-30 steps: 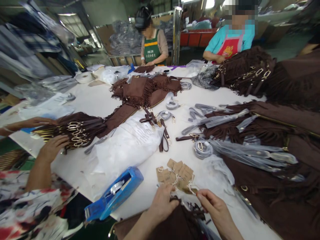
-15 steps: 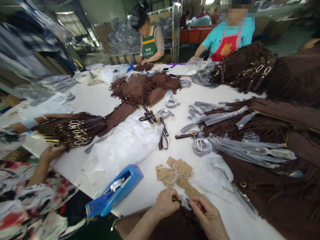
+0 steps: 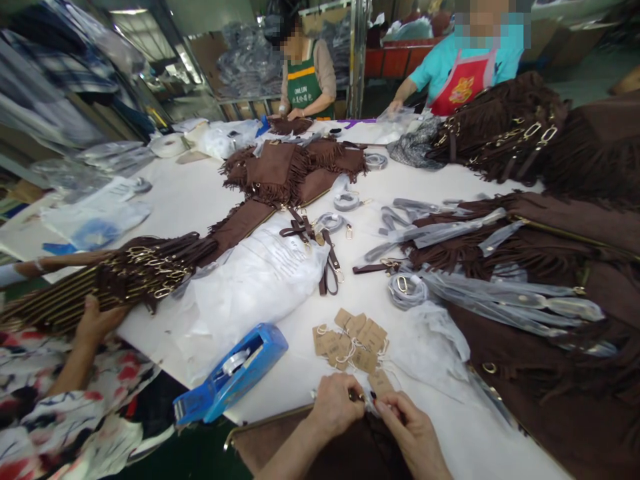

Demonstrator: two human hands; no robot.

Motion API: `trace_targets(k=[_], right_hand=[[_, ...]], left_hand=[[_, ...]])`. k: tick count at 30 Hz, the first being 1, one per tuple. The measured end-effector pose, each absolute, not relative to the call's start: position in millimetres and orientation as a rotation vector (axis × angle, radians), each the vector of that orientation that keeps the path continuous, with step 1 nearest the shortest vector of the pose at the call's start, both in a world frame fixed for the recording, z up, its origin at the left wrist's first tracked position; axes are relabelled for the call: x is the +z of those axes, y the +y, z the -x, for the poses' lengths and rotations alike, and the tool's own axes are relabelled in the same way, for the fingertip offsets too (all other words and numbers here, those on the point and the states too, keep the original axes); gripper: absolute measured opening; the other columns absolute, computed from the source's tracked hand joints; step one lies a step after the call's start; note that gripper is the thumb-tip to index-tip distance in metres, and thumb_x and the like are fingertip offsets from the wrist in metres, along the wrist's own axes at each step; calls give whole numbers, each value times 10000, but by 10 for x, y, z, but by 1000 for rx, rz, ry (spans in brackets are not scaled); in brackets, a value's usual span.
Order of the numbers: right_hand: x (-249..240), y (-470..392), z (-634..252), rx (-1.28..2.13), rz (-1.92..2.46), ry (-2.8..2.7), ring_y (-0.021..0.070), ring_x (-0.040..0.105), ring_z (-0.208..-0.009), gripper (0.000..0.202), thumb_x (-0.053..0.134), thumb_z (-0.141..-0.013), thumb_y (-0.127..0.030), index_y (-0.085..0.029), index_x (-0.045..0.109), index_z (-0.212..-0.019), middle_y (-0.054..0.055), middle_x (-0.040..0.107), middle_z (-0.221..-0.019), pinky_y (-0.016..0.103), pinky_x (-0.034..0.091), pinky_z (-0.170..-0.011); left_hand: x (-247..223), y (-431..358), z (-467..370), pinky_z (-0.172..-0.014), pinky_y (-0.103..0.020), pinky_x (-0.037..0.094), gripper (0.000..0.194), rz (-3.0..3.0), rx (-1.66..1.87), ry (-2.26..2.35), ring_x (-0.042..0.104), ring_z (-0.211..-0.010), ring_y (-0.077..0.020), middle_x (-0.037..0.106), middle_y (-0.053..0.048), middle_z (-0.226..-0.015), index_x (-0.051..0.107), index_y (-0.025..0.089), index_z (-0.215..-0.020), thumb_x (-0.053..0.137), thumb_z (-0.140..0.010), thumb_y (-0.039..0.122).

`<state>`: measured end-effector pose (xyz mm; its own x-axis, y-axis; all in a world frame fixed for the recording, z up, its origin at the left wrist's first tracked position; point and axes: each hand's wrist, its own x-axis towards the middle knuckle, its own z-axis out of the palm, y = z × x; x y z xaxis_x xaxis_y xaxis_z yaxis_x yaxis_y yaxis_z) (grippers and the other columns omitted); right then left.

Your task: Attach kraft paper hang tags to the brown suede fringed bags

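Brown bag (image 3: 265, 437) at the near edge of the table (image 3: 297, 373), left hand (image 3: 336, 403) pinching a small metal fitting (image 3: 356, 397), right hand (image 3: 410, 427) pinching what looks like white string (image 3: 371, 403), tag (image 3: 381, 383) just beyond: loosen that pinch and the string could slip

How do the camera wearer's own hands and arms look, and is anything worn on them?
The left hand and the right hand wear no gloves. Both forearms are bare as far as they show: no sleeve, watch or bracelet is visible. Whether there are rings, I cannot tell.
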<state>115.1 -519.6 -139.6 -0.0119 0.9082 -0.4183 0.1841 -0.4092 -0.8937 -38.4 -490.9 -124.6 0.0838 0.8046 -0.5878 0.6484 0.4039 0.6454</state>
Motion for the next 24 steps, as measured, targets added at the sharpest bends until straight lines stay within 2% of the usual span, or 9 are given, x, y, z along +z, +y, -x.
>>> trace_targets(k=[5, 8, 16, 20, 24], right_hand=[[-1374, -5179, -1110, 1778, 1572, -702, 119, 418, -491, 400, 686, -571, -555, -170, 585, -609, -44, 495, -500, 226, 329, -481], [-1379, -5158, -1093, 1801, 1559, -609, 106, 402, -470, 361, 705, -572, -506, -169, 583, -614, -55, 491, -484, 219, 312, -473], [-1465, -5098, -1101, 1817, 1613, -611, 69, 244, -412, 387, 679, -566, -535, -165, 567, -580, -86, 392, -420, 211, 167, -435], [-1459, -5070, -1080, 1825, 1640, -575, 65, 243, -405, 393, 685, -546, -533, -161, 568, -588, -86, 402, -416, 209, 162, -430], [-1434, -5071, -1045, 1793, 1642, -584, 86, 325, -426, 395, 688, -530, -541, -169, 564, -578, -64, 460, -447, 217, 230, -436]], left_hand=[[-1253, -4918, 392, -765, -324, 406, 170, -1348, 161, 1599, 562, -748, -209, 660, -20, -754, 687, 214, -692, 544, -601, 222], [-1247, -4921, 393, -770, -325, 402, 175, -1355, 182, 1584, 565, -760, -214, 662, -21, -752, 690, 215, -701, 543, -606, 226], [-1240, -4944, 393, -801, -348, 387, 163, -1358, 206, 1590, 558, -779, -218, 668, -18, -778, 685, 233, -700, 545, -618, 246], [-1250, -4954, 395, -775, -345, 393, 202, -1391, 177, 1574, 571, -792, -224, 678, -29, -809, 691, 230, -739, 521, -630, 239], [-1243, -4955, 412, -753, -337, 398, 228, -1405, 169, 1570, 575, -777, -220, 678, -33, -812, 692, 219, -758, 515, -613, 218]])
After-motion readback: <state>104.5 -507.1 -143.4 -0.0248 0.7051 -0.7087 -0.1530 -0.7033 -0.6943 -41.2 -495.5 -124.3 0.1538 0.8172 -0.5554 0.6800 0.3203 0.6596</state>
